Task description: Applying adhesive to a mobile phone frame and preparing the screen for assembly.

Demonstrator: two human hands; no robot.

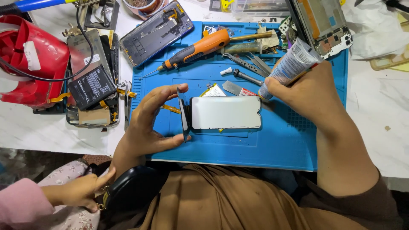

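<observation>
The left hand (147,123) grips the left end of a white screen panel (226,112), thumb below and fingers (170,91) curled over the top edge, holding it just above the blue mat (272,145). The right hand (306,96) is clenched around a grey tube (289,66), its nozzle at the panel's upper right corner. An orange rotary tool (198,49) and tweezers (247,63) lie on the mat behind. Another person's small hand (79,191) rests at lower left.
</observation>
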